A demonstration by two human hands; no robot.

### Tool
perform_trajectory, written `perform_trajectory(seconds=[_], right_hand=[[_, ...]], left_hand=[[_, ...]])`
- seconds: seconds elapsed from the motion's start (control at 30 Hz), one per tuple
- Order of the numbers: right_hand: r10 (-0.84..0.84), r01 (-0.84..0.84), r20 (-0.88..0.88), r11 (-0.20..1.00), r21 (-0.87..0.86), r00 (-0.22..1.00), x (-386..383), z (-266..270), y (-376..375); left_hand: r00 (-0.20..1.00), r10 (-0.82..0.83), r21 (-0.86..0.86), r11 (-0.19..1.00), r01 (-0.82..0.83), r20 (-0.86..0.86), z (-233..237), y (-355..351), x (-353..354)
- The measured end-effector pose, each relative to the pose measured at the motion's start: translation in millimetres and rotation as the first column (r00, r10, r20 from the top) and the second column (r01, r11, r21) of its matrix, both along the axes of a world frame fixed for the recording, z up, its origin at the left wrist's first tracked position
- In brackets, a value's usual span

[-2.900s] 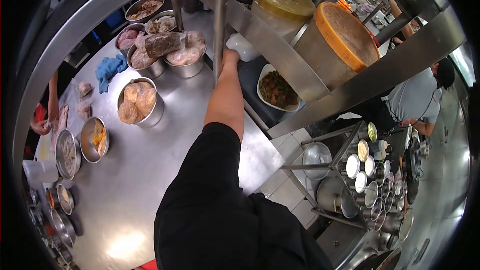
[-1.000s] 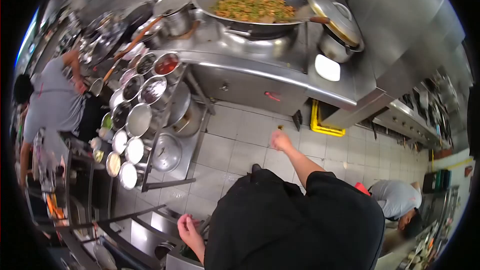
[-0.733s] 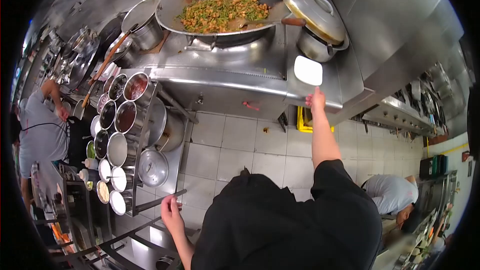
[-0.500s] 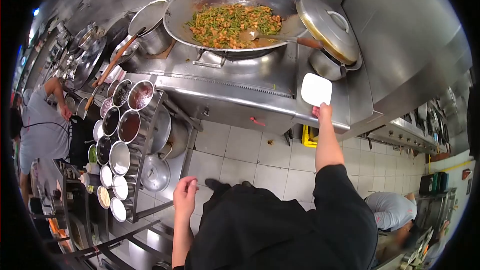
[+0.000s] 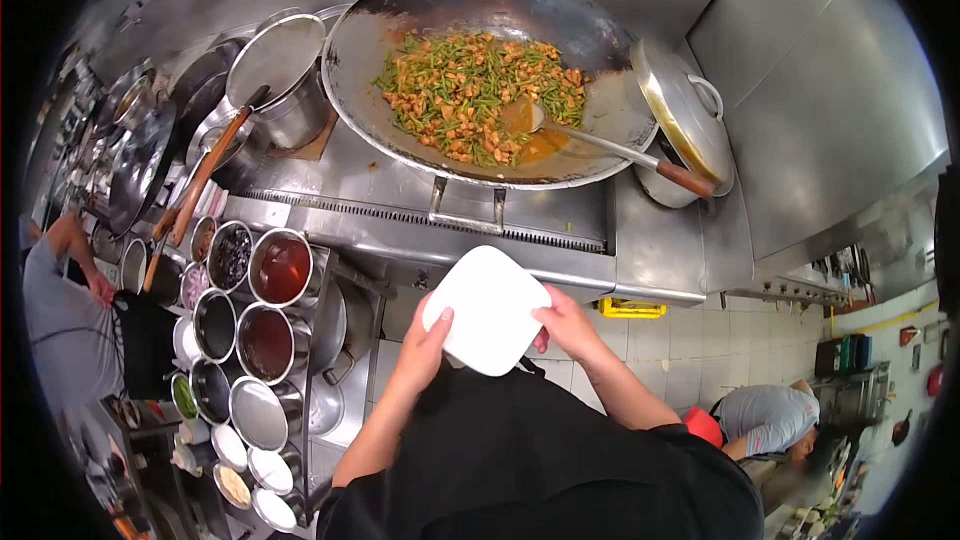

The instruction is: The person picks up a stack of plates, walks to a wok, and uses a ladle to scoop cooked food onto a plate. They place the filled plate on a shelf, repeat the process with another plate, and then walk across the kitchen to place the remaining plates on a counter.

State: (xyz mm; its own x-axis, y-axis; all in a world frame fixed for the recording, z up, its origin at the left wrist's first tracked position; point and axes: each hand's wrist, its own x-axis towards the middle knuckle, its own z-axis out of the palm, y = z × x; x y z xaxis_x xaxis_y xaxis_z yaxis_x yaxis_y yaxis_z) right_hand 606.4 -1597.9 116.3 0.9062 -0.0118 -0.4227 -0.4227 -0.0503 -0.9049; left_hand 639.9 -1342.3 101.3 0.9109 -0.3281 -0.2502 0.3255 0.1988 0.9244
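A white square dish (image 5: 487,310) is held between both hands in front of my body. My left hand (image 5: 428,338) grips its left edge, thumb on the near face. On the right edge, my right hand (image 5: 568,325) closes with the thumb on top and fingers underneath. Beyond the dish, a large wok (image 5: 345,90) holds green beans and diced meat (image 5: 450,95) in brown sauce. A ladle (image 5: 610,148) lies with its bowl in the sauce and its wooden handle over the wok's right rim.
A lidded pot (image 5: 665,185) stands right of the wok, a strainer over a pot (image 5: 280,70) to its left. A rack of metal containers (image 5: 262,410) is at the lower left. One person (image 5: 70,330) is far left, another (image 5: 765,415) lower right.
The dish has moved from the counter by the lidded pot to in front of my body. My left hand has come up and taken hold of it too. The view has shifted.
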Motion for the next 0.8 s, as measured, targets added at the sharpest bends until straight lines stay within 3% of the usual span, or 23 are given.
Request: perform_trajectory(seconds=[0.03,0.1,0.13,0.17,0.2,0.23,0.27,0.33,0.37,0.43,0.47,0.53,0.63,0.7,0.8], right_hand=[[-0.013,0.013,-0.009,1.000,-0.004,1.000,3.6,17.4,7.7],[0.178,-0.171,0.072,0.981,-0.089,0.981,14.2,62.0,19.5],[0.252,-0.176,0.213,0.930,-0.324,0.944,17.1,90.7,15.7],[0.351,-0.134,0.325,0.833,-0.537,0.878,19.1,117.6,3.1],[0.228,0.036,0.499,0.885,-0.464,0.836,24.3,134.3,-12.4],[0.217,0.235,0.629,0.798,-0.554,0.747,35.1,149.0,-38.8],[0.315,0.375,0.601,0.549,-0.747,0.735,49.4,186.3,-60.4],[0.238,0.373,0.437,0.272,-0.887,0.867,74.4,222.5,-87.1],[0.239,0.378,0.441,0.269,-0.886,0.865,84.1,225.0,-102.7],[0.186,-0.078,-0.078,-0.007,-0.997,0.980,102.7,220.3,-130.7],[0.193,-0.070,-0.071,-0.009,-0.997,0.979,111.7,217.8,-139.8],[0.122,-0.353,-0.357,-0.054,-0.934,0.926,125.4,214.5,-154.0],[0.227,-0.223,-0.219,-0.007,-0.975,0.949,125.6,230.8,-166.7],[0.173,-0.274,-0.282,-0.068,-0.959,0.944,127.0,261.2,-160.1],[0.293,-0.255,-0.289,-0.149,-0.955,0.912,122.8,290.2,-173.4]], left_hand=[[0.994,0.080,-0.027,0.997,-0.078,0.071,-10.2,4.9,10.0],[0.981,0.086,-0.233,0.964,-0.125,-0.172,14.5,24.7,24.5],[0.959,0.112,-0.283,0.941,-0.186,-0.259,30.5,33.2,27.1],[0.930,0.133,-0.321,0.914,-0.249,-0.344,41.0,41.1,29.0],[0.927,0.151,-0.361,0.890,-0.278,-0.342,40.8,51.0,31.0],[0.931,0.173,-0.353,0.891,-0.287,-0.321,51.9,56.8,34.1],[0.928,0.193,-0.355,0.883,-0.306,-0.320,51.2,63.1,38.7],[0.925,0.238,-0.366,0.867,-0.340,-0.295,52.2,73.5,48.3],[0.923,0.265,-0.385,0.849,-0.361,-0.280,49.7,78.5,53.7],[0.911,0.325,-0.385,0.830,-0.403,-0.254,51.0,84.6,64.2],[0.901,0.370,-0.368,0.824,-0.432,-0.228,56.5,84.8,67.9],[0.876,0.434,-0.375,0.792,-0.483,-0.211,63.6,81.1,72.5],[0.839,0.512,-0.382,0.749,-0.541,-0.184,65.9,78.6,76.9],[0.802,0.561,-0.374,0.712,-0.595,-0.207,61.2,80.1,79.8],[0.787,0.587,-0.366,0.702,-0.611,-0.188,60.2,79.1,84.2]])
